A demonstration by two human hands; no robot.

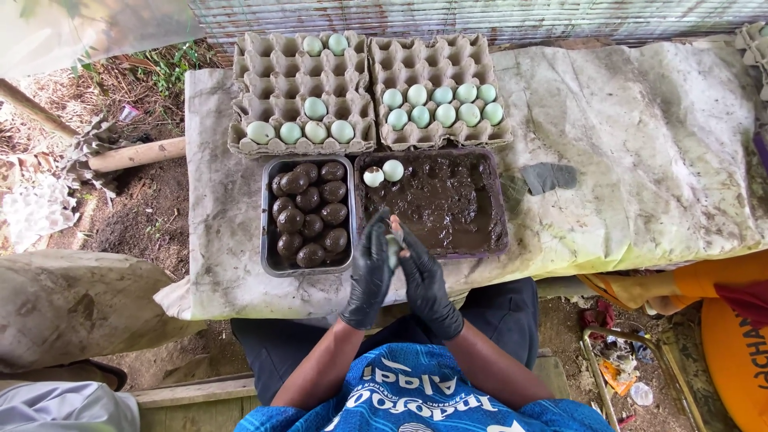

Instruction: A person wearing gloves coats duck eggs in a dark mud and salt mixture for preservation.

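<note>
Coating an egg (393, 250) with mud looks like the step in hand: it sits between the left hand (370, 276) and right hand (425, 282), over the near edge of the mud tray (500, 210) on the desk (640, 160). Both sets of gloved fingers curl closed around it. Next likely calls for setting it among the coated eggs (310, 214).

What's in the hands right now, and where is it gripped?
One pale egg, pressed by its sides between the gloved left hand and right hand.

I see both gloved hands raised together, palms facing. My left hand (371, 268) and right hand (424, 276) are cupped, forearms bare.
</note>
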